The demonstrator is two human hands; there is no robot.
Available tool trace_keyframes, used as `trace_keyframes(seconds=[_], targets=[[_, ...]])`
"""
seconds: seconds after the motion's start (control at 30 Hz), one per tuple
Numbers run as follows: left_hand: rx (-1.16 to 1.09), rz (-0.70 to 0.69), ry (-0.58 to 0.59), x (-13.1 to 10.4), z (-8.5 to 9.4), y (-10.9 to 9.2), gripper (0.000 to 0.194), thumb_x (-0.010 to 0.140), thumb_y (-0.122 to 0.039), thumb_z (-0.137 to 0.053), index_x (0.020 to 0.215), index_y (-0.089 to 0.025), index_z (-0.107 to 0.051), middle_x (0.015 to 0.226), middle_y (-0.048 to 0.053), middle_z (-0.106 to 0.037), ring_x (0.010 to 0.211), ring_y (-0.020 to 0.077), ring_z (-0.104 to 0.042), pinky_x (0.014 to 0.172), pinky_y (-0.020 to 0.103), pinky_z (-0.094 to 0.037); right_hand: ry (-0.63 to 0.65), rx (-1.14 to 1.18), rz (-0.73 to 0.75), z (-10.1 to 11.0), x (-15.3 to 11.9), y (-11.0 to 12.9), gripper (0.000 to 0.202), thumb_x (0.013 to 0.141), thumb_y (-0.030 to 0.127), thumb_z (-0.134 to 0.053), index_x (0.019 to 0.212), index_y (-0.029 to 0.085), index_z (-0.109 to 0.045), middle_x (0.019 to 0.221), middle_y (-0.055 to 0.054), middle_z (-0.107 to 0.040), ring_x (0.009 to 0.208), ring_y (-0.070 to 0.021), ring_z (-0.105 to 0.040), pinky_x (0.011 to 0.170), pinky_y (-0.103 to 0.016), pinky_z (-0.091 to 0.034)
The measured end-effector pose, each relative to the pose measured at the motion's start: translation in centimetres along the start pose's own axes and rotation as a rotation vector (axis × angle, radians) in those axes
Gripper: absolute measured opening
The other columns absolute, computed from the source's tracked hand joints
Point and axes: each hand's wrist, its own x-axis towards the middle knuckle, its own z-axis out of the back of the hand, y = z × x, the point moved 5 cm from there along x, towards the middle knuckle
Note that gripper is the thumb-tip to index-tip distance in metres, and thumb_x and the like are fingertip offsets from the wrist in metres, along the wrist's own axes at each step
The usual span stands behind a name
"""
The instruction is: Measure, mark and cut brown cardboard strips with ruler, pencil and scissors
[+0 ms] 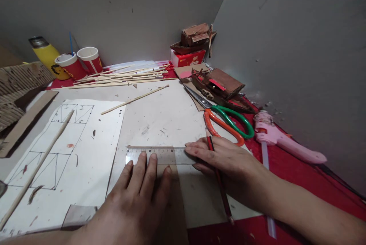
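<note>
A clear ruler (166,156) lies across the white board (143,123), over the top of a brown cardboard strip (179,207). My left hand (143,195) presses on it with spread fingertips. At the ruler's right end, my right hand (220,155) pinches it, with a dark red pencil (221,191) held across the same hand, its tip pointing up. A thin stick (148,147) lies along the ruler's upper edge. Left of my left hand is a paper with drawn truss shapes (94,130), crossed by a long wooden stick (42,159).
Scissors (211,107) with green and orange handles lie beyond my right hand, and a pink glue gun (288,146) is on the right. Wooden sticks (122,79), cups (90,62), a yellow bottle (47,56) and brown model boats (225,83) stand toward the grey walls.
</note>
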Motion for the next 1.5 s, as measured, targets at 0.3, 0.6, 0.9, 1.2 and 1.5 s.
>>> trace_keyframes(seconds=[0.3, 0.6, 0.9, 1.2, 1.5], targets=[[-0.037, -0.013, -0.063, 0.02, 0.07, 0.24, 0.052, 0.091, -0.029, -0.057, 0.140, -0.013, -0.050, 0.141, 0.022, -0.056, 0.128, 0.0403, -0.054, 0.096, 0.051, -0.047, 0.007, -0.019, -0.017, -0.08, 0.01, -0.12, 0.042, 0.095, 0.010, -0.055, 0.134, 0.025, -0.053, 0.111, -0.008, -0.071, 0.093, -0.0202, -0.064, 0.077, -0.033, -0.053], [-0.043, -0.006, -0.045, 0.04, 0.17, 0.21, 0.053, 0.091, -0.030, -0.057, 0.142, -0.015, -0.050, 0.143, 0.021, -0.055, 0.130, 0.0385, -0.052, 0.098, 0.050, -0.046, -0.009, -0.034, -0.023, 0.17, 0.02, -0.13, 0.040, 0.095, 0.011, -0.056, 0.131, 0.025, -0.057, 0.111, -0.008, -0.073, 0.094, -0.0203, -0.066, 0.077, -0.031, -0.055], [-0.025, 0.013, -0.019, 0.25, 0.31, 0.17, 0.051, 0.093, -0.028, -0.055, 0.142, -0.015, -0.048, 0.144, 0.021, -0.055, 0.131, 0.0378, -0.053, 0.099, 0.050, -0.046, -0.004, -0.021, -0.043, 0.06, -0.11, -0.24, 0.040, 0.094, 0.010, -0.056, 0.131, 0.025, -0.057, 0.112, -0.008, -0.072, 0.093, -0.0203, -0.065, 0.077, -0.032, -0.054], [-0.005, 0.036, -0.040, 0.36, 0.33, 0.18, 0.046, 0.095, -0.027, -0.054, 0.139, -0.017, -0.050, 0.142, 0.019, -0.057, 0.129, 0.0361, -0.055, 0.099, 0.048, -0.046, -0.003, -0.029, -0.031, 0.18, 0.20, -0.12, 0.039, 0.097, 0.013, -0.053, 0.133, 0.027, -0.056, 0.107, -0.008, -0.073, 0.089, -0.0202, -0.067, 0.073, -0.032, -0.053], [-0.024, 0.051, -0.043, 0.32, 0.21, 0.22, 0.046, 0.095, -0.030, -0.055, 0.139, -0.018, -0.050, 0.142, 0.019, -0.057, 0.129, 0.0363, -0.054, 0.099, 0.049, -0.046, 0.013, -0.023, -0.026, 0.02, -0.12, -0.17, 0.038, 0.096, 0.012, -0.054, 0.132, 0.024, -0.055, 0.109, -0.010, -0.071, 0.093, -0.0223, -0.064, 0.075, -0.034, -0.054]])
